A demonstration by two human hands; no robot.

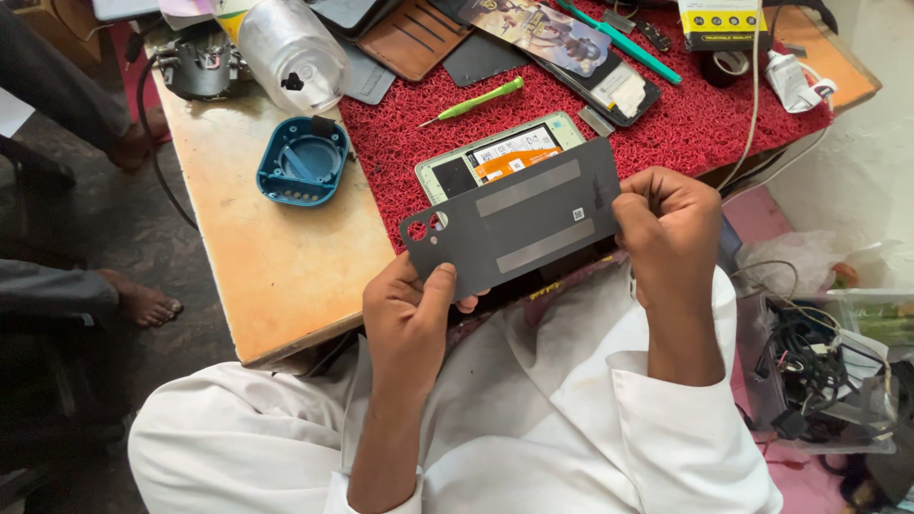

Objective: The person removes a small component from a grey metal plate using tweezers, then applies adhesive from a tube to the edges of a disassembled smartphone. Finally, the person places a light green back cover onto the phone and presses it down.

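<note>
**Back cover held across my lap, one hand at each end**

I have the dark grey phone back cover (519,228) in the air above my lap, just in front of the table edge (286,324). Its long axis runs from lower left up to the right, the camera cut-outs at the left end, the inner face with two pale adhesive strips turned up toward me. My left hand (409,319) pinches the camera end, thumb flat on top, the other fingers tucked under the lower edge. My right hand (671,224) is curled over the opposite short end, fingers closed on that edge; its fingertips are hidden behind the knuckles. Both hands are on the cover, neither one nearer.

Just beyond the cover's far edge, the opened phone (495,157) lies on the red mat (666,124), lying roughly parallel to the cover. A green screwdriver (476,100) sits past it, and a blue round plastic housing (303,162) rests on the bare wood at left.
</note>
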